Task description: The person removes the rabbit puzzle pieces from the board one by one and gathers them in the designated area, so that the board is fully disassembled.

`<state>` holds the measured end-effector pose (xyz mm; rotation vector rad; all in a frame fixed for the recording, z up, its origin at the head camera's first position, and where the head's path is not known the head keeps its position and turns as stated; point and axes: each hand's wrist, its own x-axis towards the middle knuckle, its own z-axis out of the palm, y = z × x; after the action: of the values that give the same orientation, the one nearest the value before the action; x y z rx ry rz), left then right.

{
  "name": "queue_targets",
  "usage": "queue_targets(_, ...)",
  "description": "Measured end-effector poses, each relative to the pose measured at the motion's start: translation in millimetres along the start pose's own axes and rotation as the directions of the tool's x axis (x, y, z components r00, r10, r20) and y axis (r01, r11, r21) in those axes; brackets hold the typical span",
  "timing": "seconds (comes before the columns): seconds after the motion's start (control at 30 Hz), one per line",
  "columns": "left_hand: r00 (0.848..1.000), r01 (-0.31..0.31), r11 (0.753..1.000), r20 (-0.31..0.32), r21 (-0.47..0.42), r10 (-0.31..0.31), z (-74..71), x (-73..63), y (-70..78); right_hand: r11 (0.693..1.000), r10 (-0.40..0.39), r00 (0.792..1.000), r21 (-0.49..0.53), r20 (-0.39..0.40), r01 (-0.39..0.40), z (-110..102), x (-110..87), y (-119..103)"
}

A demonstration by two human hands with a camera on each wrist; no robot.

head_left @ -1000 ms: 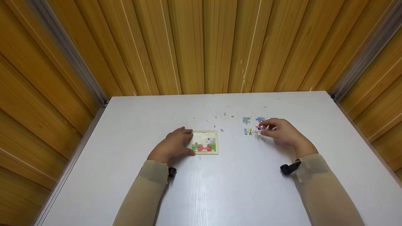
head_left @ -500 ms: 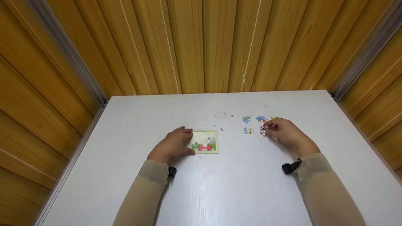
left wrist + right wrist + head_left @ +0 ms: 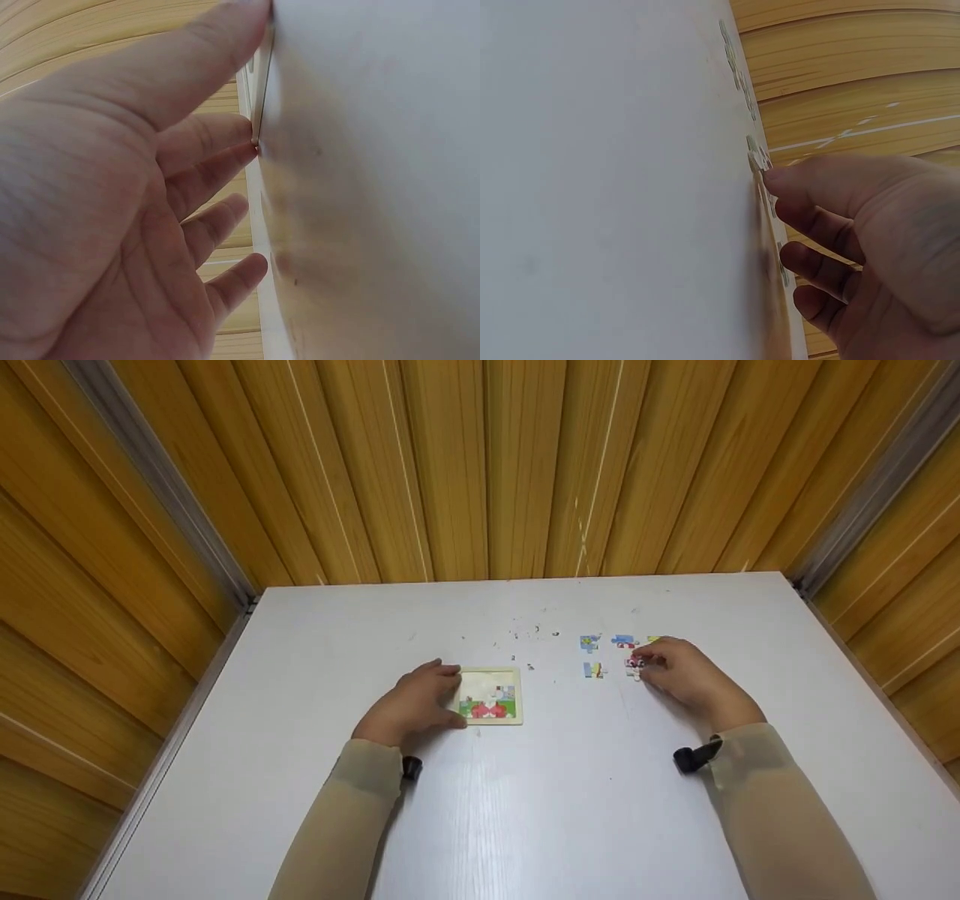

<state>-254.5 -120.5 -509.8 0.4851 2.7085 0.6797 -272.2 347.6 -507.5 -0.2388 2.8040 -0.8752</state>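
In the head view, my left hand holds the left side of a small wooden puzzle tray, thumb at the near corner and fingertips at the far one. Partly filled, the tray shows green and red pieces along its near side and a bare patch at the far left. My right hand pinches a pink-and-white jigsaw piece between thumb and index finger, low over the table. The right wrist view shows the thumb at that piece's edge; the other fingers curl loosely.
Around the right hand lie loose jigsaw pieces: a blue one, a blue-and-yellow one, a blue-and-red one and a yellow one partly hidden by the hand. Dark specks mark the white table. Wood-look panels rise behind it.
My right hand has shifted slightly right with the pink-and-white jigsaw piece, exposing more of the blue-and-red piece. The left hand and tray have stayed put.
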Motion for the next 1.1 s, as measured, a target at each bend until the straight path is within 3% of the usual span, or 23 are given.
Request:
queue_targets(0.3,1.000,0.006,1.000,0.006,0.008,-0.006,1.1,0.5,0.0,0.999,-0.049,0.998,-0.012,-0.044,0.048,0,-1.4,0)
queue_targets(0.57,1.000,-0.014,1.000,-0.006,-0.005,0.014,-0.5,0.3,-0.6,0.998,-0.009,0.997,0.065,-0.071,0.014,4,-1.1,-16)
queue_targets(0.83,1.000,0.021,1.000,0.007,-0.023,-0.021,5.6,-0.1,-0.9,0.988,-0.121,0.991,0.092,-0.063,0.127,24,3.5,-51)
queue_targets(1.1,0.999,0.032,0.999,-0.003,-0.032,-0.032,5.7,1.6,-2.1,0.971,-0.172,0.984,0.157,-0.054,0.179,36,11.4,-109)
